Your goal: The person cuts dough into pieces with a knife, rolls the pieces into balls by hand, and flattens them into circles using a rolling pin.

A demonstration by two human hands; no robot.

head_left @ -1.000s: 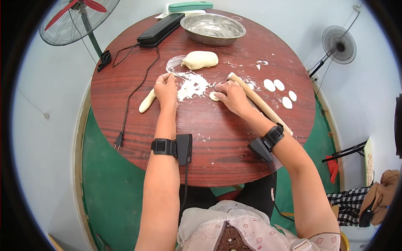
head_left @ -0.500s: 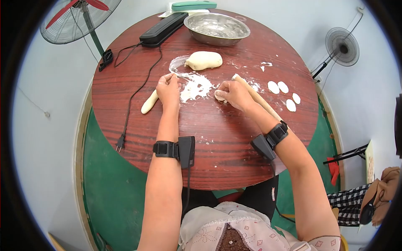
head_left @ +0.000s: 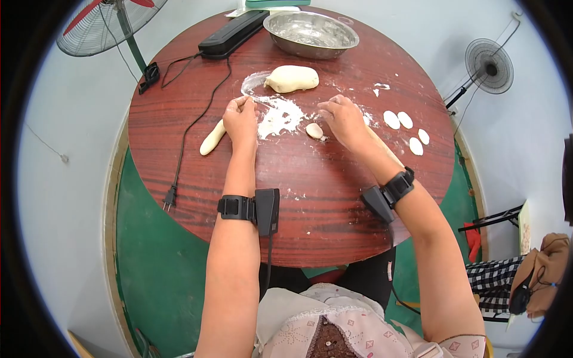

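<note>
My left hand (head_left: 241, 119) is closed beside the upper end of a dough roll (head_left: 213, 138); what its fingers pinch is too small to make out. My right hand (head_left: 342, 119) lies over the upper end of a wooden rolling pin (head_left: 384, 147), with its fingers bent and its grip partly hidden. A small round dough piece (head_left: 314, 130) rests on the table just left of my right hand. White flour (head_left: 279, 117) is spread between the hands. Beyond it sits a large dough lump (head_left: 292, 79).
On the round red-brown table (head_left: 286, 221), a metal bowl (head_left: 311, 51) and a long black device (head_left: 234, 34) with a cable stand at the back. Several flat dough discs (head_left: 391, 120) lie to the right. Fans (head_left: 489, 67) stand beyond the table.
My right hand has let go of the small dough piece and moved right and up, onto the rolling pin's upper end. My left hand is nearly unchanged; the whole view has shifted slightly.
</note>
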